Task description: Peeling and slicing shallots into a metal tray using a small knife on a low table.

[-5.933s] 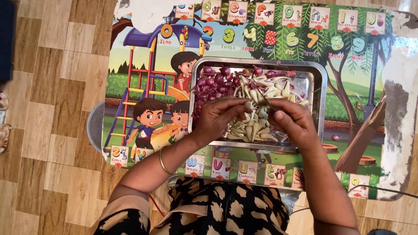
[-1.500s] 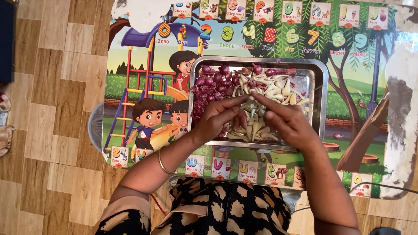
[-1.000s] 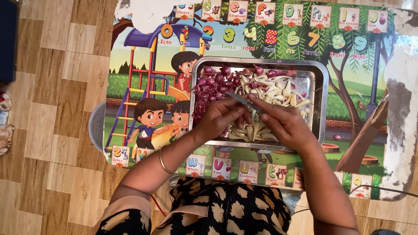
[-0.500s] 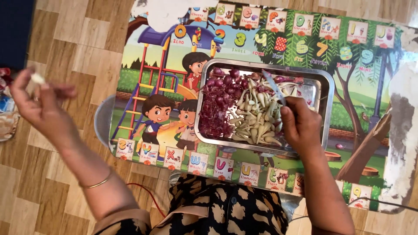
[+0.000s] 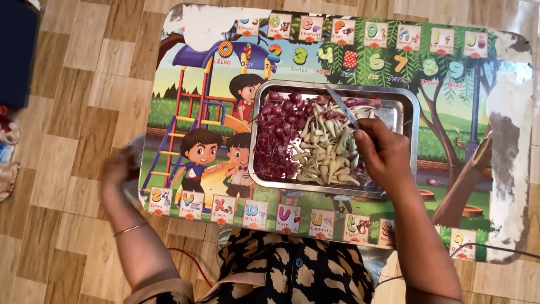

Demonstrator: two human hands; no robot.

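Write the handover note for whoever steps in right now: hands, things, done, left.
Right hand: shut on a small knife, blade over the steel tray.
Left hand: blurred, at the left edge of the picture-printed table; whether it holds anything cannot be told.
Tray: red onions and purple skins on the left, pale peeled pieces in the middle.
Done: a heap of pale pieces lies peeled.
Left: several onions at the tray's top left are unpeeled.

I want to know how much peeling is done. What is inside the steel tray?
The steel tray holds purple onion skins and small onions on its left and pale peeled pieces in the middle. The right hand, holding a knife, covers part of the right side.
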